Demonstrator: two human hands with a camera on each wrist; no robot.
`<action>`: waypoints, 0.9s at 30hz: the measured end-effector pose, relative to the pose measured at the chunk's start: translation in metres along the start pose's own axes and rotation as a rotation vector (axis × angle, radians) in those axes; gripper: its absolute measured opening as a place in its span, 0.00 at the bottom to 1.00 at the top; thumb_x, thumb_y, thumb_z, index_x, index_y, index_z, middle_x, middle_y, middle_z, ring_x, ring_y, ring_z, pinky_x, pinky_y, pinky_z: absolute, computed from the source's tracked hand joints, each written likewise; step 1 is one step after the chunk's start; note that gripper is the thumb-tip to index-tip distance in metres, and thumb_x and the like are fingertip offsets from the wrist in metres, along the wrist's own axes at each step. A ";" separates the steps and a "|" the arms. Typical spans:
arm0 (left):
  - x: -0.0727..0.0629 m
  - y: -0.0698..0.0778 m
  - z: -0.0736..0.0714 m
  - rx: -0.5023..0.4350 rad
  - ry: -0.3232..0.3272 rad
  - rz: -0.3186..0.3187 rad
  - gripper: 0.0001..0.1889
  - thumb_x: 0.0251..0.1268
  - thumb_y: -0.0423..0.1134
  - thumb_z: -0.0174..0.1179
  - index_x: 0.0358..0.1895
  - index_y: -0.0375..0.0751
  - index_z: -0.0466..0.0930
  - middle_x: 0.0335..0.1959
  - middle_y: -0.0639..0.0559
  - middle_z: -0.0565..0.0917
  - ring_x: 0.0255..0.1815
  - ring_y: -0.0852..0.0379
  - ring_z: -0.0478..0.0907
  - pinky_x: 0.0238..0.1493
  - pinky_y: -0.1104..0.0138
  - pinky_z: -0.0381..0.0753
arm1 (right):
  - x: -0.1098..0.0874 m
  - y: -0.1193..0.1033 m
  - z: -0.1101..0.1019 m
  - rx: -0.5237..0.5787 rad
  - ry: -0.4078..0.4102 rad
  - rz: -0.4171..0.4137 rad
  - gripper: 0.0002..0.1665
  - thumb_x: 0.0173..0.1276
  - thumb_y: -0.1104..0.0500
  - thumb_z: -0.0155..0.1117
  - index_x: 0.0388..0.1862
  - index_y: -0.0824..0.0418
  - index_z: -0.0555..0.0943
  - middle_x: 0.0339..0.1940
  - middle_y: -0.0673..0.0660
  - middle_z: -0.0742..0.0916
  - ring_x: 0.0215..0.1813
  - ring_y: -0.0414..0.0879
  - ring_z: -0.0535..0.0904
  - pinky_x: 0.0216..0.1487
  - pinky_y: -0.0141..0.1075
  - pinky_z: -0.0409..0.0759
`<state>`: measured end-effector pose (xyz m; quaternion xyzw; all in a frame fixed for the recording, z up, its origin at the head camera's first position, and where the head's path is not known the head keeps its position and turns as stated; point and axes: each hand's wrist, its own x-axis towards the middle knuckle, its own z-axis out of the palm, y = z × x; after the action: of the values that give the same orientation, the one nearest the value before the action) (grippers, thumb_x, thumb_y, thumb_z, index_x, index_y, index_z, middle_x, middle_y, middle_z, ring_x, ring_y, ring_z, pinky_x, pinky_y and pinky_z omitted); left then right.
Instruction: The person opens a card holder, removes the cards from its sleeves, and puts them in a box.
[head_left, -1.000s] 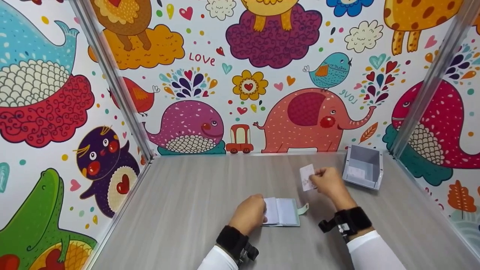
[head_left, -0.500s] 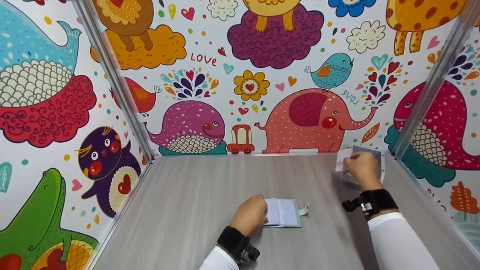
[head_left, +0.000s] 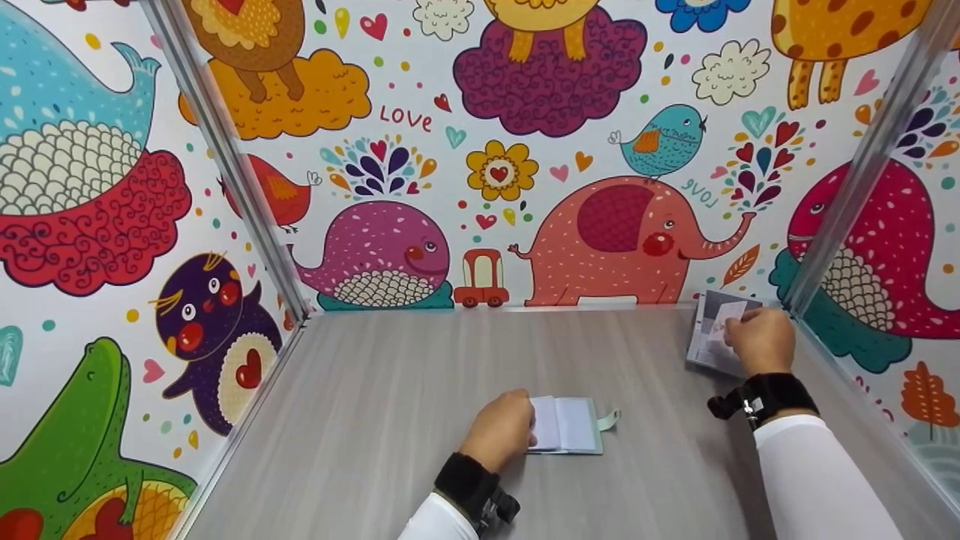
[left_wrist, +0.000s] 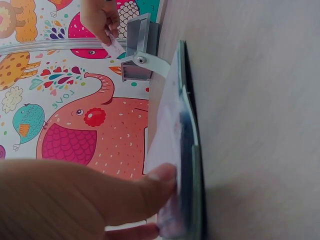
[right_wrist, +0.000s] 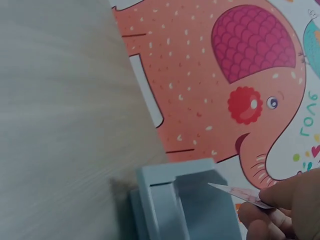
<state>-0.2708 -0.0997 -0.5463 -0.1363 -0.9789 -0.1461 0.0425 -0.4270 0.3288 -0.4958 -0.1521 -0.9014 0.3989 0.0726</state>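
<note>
"Pinching how many things was the right hand (head_left: 763, 337)?"

"Just one: a small white rectangular card with pink printing (head_left: 726, 319), caught between thumb and fingers at the mouth of one light-grey open-topped plastic box (right_wrist: 162, 205). Whether its tip dipped below the rim, I could not tell."

"Where was that box?"

"On the far right of the one grey wood-grain table (head_left: 375, 375). The right hand hid much of its inside, so I could not count the contents."

"And the left hand (head_left: 497, 427)?"

"It gripped one small booklet with a pale green cover (head_left: 576, 426), which lay open to the left of the box and nearer. The thumb pressed on a page at the booklet's left side."

"How many fasteners showed?"

"One: a pale green strap (left_wrist: 159, 66) with a single round metal snap (left_wrist: 141, 60), sticking out to the right."

"What did the arms wear?"

"Two white sleeves (head_left: 821, 469) and two black wrist bands (head_left: 784, 395), one of each per arm. Beyond, one coral elephant (head_left: 611, 262) was printed to the right of one red car (head_left: 481, 289)."
</note>
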 end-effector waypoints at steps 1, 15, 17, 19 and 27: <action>0.000 0.000 0.000 -0.006 -0.005 -0.005 0.13 0.55 0.35 0.86 0.28 0.43 0.87 0.33 0.54 0.82 0.32 0.56 0.78 0.40 0.62 0.84 | 0.001 0.002 0.001 -0.004 0.003 0.000 0.28 0.85 0.53 0.64 0.66 0.76 0.86 0.45 0.67 0.96 0.46 0.56 0.89 0.37 0.36 0.81; -0.001 0.000 -0.002 0.040 0.028 0.033 0.12 0.53 0.37 0.87 0.27 0.45 0.89 0.35 0.55 0.83 0.35 0.56 0.82 0.41 0.63 0.85 | 0.007 0.005 0.021 -0.098 -0.036 0.039 0.24 0.84 0.57 0.68 0.66 0.76 0.84 0.62 0.77 0.89 0.54 0.66 0.85 0.54 0.55 0.90; -0.001 0.001 -0.002 0.034 0.021 0.032 0.12 0.53 0.37 0.87 0.28 0.44 0.89 0.35 0.55 0.83 0.35 0.56 0.82 0.41 0.63 0.85 | 0.008 0.005 0.022 -0.138 -0.040 0.020 0.22 0.84 0.58 0.68 0.62 0.76 0.86 0.57 0.76 0.91 0.51 0.64 0.85 0.48 0.51 0.88; -0.001 0.000 -0.001 0.024 0.017 0.034 0.12 0.53 0.36 0.86 0.28 0.44 0.88 0.35 0.55 0.83 0.34 0.56 0.81 0.41 0.63 0.85 | 0.009 0.006 0.024 -0.164 -0.049 0.000 0.20 0.83 0.58 0.68 0.59 0.76 0.87 0.54 0.75 0.92 0.49 0.63 0.85 0.44 0.48 0.87; 0.003 -0.011 0.015 -0.018 0.040 0.046 0.14 0.55 0.38 0.87 0.29 0.43 0.86 0.34 0.54 0.82 0.34 0.55 0.80 0.41 0.60 0.85 | 0.008 0.005 0.034 -0.198 -0.083 -0.097 0.16 0.80 0.63 0.64 0.53 0.74 0.91 0.50 0.73 0.93 0.45 0.63 0.85 0.43 0.48 0.82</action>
<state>-0.2770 -0.1044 -0.5628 -0.1563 -0.9731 -0.1564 0.0644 -0.4421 0.3115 -0.5223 -0.0982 -0.9450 0.3097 0.0389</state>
